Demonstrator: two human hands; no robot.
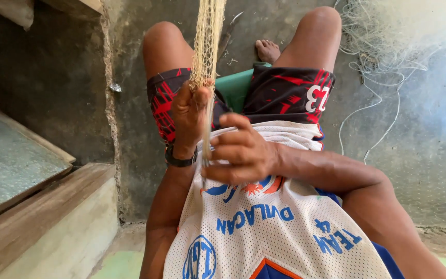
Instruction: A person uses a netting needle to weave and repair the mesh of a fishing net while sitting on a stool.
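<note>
Fingers of the left hand are clamped on a bunched cream net hung from above; right hand fingers are closed around its lower strand just beneath. Bare concrete floor is seen beyond; a wooden step edge lies well leftward.

left hand clenched, raised, right hand curled

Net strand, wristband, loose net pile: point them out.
net strand [208, 36], head view, on its hanging bunched cords.
wristband [180, 159], head view, on the black band.
loose net pile [383, 36], head view, on tangled mesh.
</note>
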